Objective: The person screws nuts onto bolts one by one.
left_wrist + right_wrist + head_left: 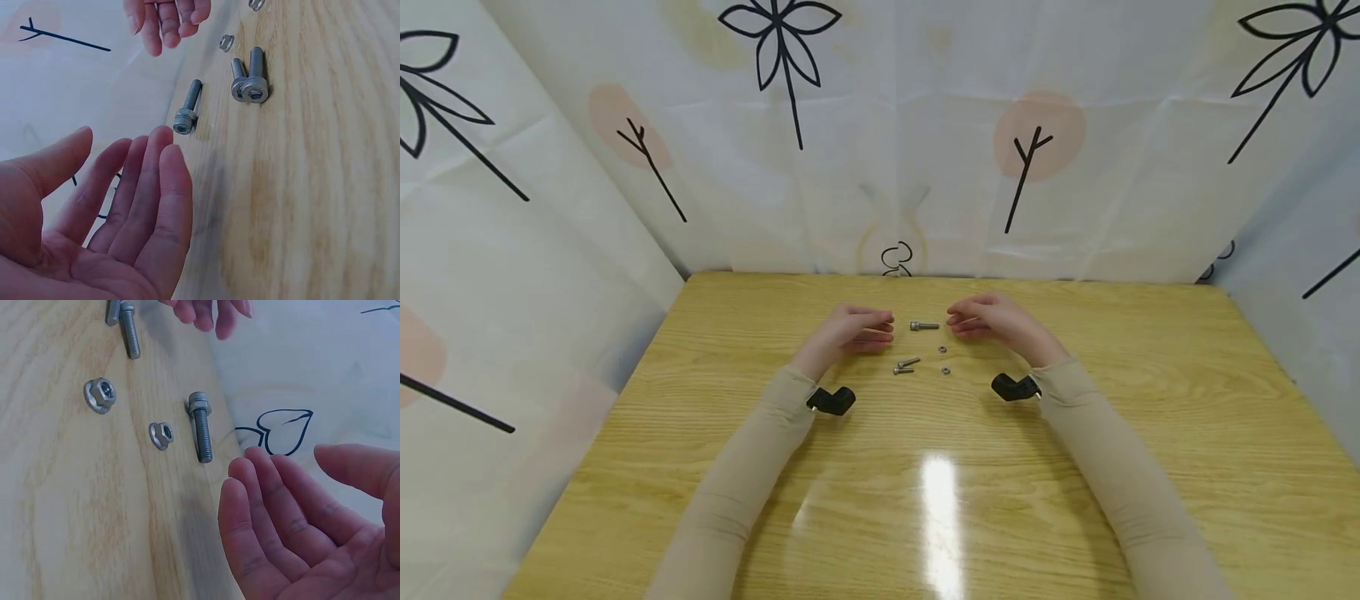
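Between the two hands on the wooden table lies a socket-head bolt [924,326] with a nut threaded up near its head, as the right wrist view shows. Just left of it is my left hand [859,328], fingers relaxed and holding nothing. On the other side my right hand [988,318] is likewise relaxed, its palm bare in the right wrist view. Nearer to me, two more socket-head bolts [255,78] lie side by side, heads close together. Two loose flange nuts rest right of them, one nearer flange nut [100,395] and one farther flange nut [161,435].
A pale cloth [850,192] printed with flowers and trees hangs along the table's back edge and both sides. The wooden table [865,517] extends toward me, with a bright light reflection on it. Each wrist wears a black camera mount [835,401].
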`<move>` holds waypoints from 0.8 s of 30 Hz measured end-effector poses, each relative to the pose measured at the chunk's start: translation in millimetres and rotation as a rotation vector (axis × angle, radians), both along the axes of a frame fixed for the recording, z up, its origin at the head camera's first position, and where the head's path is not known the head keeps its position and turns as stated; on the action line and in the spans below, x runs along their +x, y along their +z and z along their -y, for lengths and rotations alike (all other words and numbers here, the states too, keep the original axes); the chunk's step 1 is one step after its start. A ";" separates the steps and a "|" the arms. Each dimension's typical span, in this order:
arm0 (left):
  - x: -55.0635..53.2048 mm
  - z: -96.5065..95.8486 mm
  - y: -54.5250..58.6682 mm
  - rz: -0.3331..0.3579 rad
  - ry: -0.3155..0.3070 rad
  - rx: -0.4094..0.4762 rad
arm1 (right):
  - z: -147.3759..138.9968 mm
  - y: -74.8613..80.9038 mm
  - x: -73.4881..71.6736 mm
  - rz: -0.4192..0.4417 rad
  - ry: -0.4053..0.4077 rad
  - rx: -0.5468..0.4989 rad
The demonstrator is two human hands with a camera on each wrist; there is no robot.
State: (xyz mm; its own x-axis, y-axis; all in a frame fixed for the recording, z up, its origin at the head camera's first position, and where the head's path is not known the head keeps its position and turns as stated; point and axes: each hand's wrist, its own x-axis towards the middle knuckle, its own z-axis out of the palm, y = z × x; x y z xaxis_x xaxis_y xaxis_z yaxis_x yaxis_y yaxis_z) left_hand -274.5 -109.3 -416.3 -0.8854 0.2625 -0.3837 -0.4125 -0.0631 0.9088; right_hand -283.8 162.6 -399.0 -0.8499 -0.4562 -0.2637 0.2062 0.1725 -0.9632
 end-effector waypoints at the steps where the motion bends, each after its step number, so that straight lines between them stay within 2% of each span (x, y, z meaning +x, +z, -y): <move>1: 1.4 1.6 -0.2 0.006 -0.013 0.012 | -1.0 0.3 1.6 0.003 0.002 -0.001; 5: 6.8 5.6 0.2 0.022 -0.051 0.019 | -5.7 -0.3 6.1 0.008 0.007 0.005; 10: 10.1 5.3 -1.4 0.005 -0.091 -0.081 | -10.8 -3.4 9.7 -0.027 0.046 0.005; 15: 18.7 0.2 -2.1 -0.089 -0.155 -0.218 | -10.9 -9.0 12.1 -0.054 0.087 0.020; 20: 27.3 -7.9 -4.8 -0.198 -0.146 -0.386 | -6.9 -12.7 12.6 -0.045 0.101 0.059; 24: 28.1 -13.5 -6.8 -0.264 -0.139 -0.475 | -6.7 -14.2 12.9 -0.065 0.118 0.096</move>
